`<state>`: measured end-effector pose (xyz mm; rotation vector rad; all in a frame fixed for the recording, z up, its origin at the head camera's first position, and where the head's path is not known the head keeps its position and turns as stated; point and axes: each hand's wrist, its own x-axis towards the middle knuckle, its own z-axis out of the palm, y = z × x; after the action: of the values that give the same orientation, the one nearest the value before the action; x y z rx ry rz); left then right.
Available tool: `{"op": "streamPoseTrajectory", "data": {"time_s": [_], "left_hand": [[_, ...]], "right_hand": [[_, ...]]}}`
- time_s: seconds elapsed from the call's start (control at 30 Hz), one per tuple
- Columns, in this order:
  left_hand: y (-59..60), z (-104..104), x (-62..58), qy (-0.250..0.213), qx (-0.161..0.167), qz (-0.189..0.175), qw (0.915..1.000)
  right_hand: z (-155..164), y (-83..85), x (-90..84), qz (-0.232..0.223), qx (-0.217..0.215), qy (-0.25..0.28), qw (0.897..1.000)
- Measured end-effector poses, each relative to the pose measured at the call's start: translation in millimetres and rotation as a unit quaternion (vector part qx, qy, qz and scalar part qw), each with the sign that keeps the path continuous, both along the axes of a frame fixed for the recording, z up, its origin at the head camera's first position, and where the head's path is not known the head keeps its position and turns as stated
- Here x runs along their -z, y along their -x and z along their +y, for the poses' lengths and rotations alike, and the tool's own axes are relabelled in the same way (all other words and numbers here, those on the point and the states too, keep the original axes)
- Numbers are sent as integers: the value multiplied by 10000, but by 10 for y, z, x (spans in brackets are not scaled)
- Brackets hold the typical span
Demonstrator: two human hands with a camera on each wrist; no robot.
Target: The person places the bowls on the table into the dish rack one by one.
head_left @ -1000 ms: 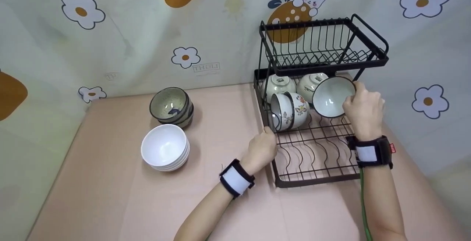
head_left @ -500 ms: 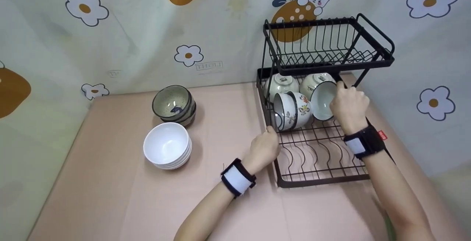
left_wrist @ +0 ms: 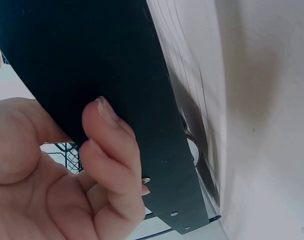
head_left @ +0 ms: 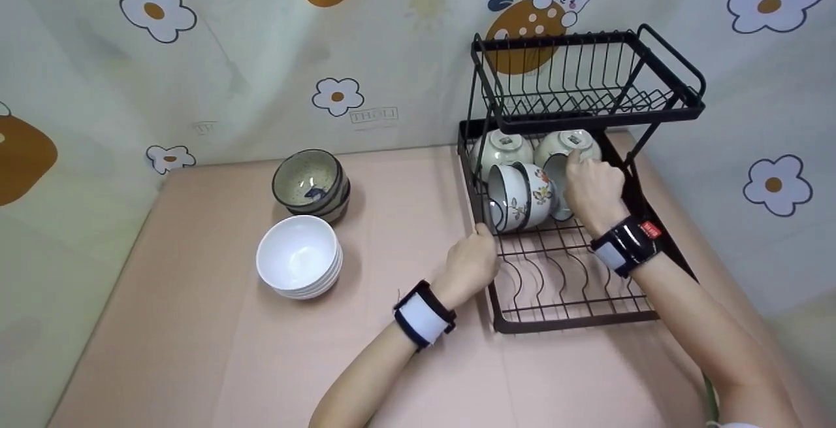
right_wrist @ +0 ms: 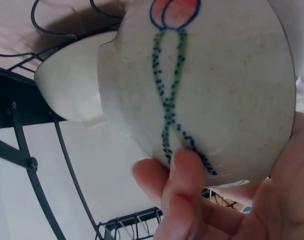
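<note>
My right hand [head_left: 594,196] holds a bowl [head_left: 557,186] by its rim inside the lower tier of the black dish rack [head_left: 575,321]. Most of that bowl is hidden behind the hand in the head view. Close up in the right wrist view, the white bowl [right_wrist: 226,90] shows a red and green pattern, with fingers and thumb at its edge. Two floral bowls [head_left: 539,194] stand on their sides just left of it. Behind them, two bowls [head_left: 506,147] sit upside down. My left hand [head_left: 467,268] grips the rack's left side rail [left_wrist: 107,60], fingers curled around it.
Left on the pink tabletop [head_left: 405,219] stand a stack of white bowls [head_left: 297,255] and a stack of dark-rimmed greenish bowls [head_left: 307,183]. The rack's upper tier [head_left: 601,114] overhangs the back of the lower one. A printed curtain [head_left: 392,42] hangs behind.
My right hand has moved left with the bowl and turned it; its inside faced the camera before, and now it stands on edge beside the floral bowls. The left hand keeps its grip.
</note>
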<state>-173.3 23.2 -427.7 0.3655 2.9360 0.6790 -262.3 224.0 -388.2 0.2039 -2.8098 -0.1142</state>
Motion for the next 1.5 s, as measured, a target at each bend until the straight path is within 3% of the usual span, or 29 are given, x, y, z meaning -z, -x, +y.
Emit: {"op": "streamPoseTrajectory", "data": {"time_s": [0.27, 0.3, 0.57, 0.73, 1.07, 1.3, 1.5], "left_hand": [[-5, 17, -7, 67, 10, 81, 9999], [12, 25, 38, 72, 6, 139, 9999], [-1, 25, -14, 61, 13, 34, 10000], [12, 16, 9, 94, 10, 88, 9999], [-7, -11, 1, 97, 31, 226, 9997], [-21, -21, 14, 249, 135, 480, 9984], [-35, -19, 15, 285, 164, 638, 9974]], "right_hand": [[-50, 3, 133, 444, -251, -51, 9987], [-62, 4, 142, 477, -283, -52, 9984], [-115, -3, 142, 155, -307, -131, 9993], [-107, 1, 131, 113, -441, 195, 9988], [-68, -1, 218, 859, -822, 628, 9909], [-98, -50, 184, 637, -796, 751, 9920], [-147, -161, 136, 480, -520, 806, 9942]]}}
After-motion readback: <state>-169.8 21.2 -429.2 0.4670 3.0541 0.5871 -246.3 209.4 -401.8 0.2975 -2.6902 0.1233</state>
